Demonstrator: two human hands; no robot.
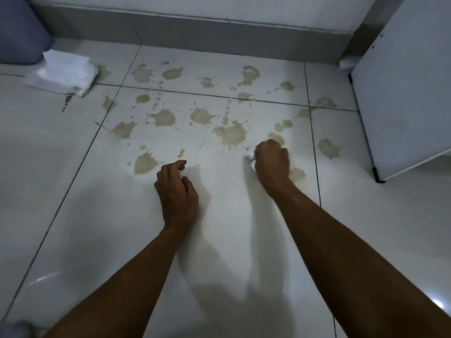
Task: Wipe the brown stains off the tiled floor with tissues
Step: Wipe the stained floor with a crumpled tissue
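Several brown stains (230, 134) are splashed over the white tiled floor (73, 215) ahead of me. My right hand (272, 162) grips a crumpled white tissue (250, 156) and holds it down on the tile among the nearer stains. My left hand (177, 189) hovers low over the floor with its fingers loosely curled and nothing in them, just right of a stain (145, 163). A pack of white tissues (63, 71) lies on the floor at the far left.
A blue-grey bin (22, 28) stands in the far left corner behind the tissue pack. A grey skirting (219, 32) runs along the wall. A white board (402, 89) leans at the right, its lower edge on the floor.
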